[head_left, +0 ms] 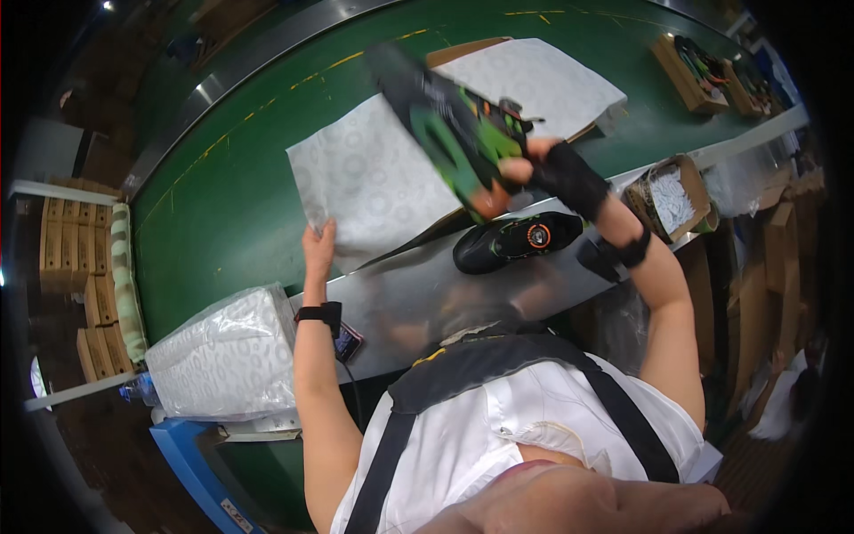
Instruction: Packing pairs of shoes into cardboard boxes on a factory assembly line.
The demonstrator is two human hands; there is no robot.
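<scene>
My left hand (319, 252) pinches the near left edge of a sheet of white patterned tissue paper (365, 165). The sheet spreads over an open cardboard box (467, 52), whose brown rim shows at the far side. In a black fingerless glove, my right hand (560, 173) grips a black and green sports shoe (445, 120) by one end. This shoe is tilted above the paper and smeared by motion. A second shoe (511, 245), black with an orange ring on its insole, lies on the metal ledge (391, 307) below my right hand.
A green belt (205, 205) runs beneath the box. Plastic-wrapped patterned paper (227, 356) stands at near left, beside a phone (349, 341). At right is a carton of small white packets (672, 200); farther off, a box holds shoes (689, 76). Cardboard boxes (76, 240) are stacked at left.
</scene>
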